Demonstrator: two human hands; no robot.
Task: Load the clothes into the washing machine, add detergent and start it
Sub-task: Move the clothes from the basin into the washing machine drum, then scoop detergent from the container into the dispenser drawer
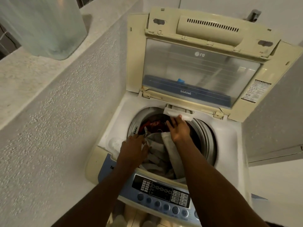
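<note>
We have both hands in the open washing machine (229, 145), left hand (133, 149) bunching the grey clothes (157, 145) in the drum, right hand (179, 130) spread flat on them (soft, light, floppy, best gathered by handfuls).

Open washing machine (229, 136), drum holding grey clothes (157, 149) and red garment (152, 124)

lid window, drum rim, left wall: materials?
Lid window: looks like clear plastic, glossy; it shows reflections and a see-through panel in a yellowed plastic frame.
Drum rim: grey with a dull sheen; metal or plastic, cannot tell.
Left wall: likely painted plaster or cement, matte, with a rough pebbled texture.
</note>
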